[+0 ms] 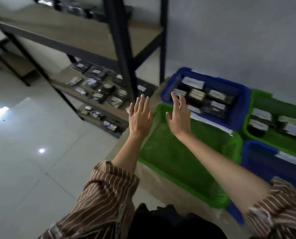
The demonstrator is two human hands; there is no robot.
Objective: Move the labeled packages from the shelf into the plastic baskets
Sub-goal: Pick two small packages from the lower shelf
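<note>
Both my hands are stretched forward with straight, spread fingers and hold nothing. My left hand [140, 114] hovers between the shelf and the near green basket [181, 169], which has nothing in it. My right hand [179, 116] hovers over that basket's far edge, fingertips near the blue basket [237, 116] that holds several dark labeled packages [197, 94]. More labeled packages [99, 87] lie on the low shelves of the black metal shelf [124, 54] to the left. The picture is blurred.
A second green basket [257, 135] at the right holds a few packages. Another blue basket [264, 163] sits at the lower right. The baskets stand on a beige surface [161, 185]. Glossy white floor tiles lie to the left, a grey wall behind.
</note>
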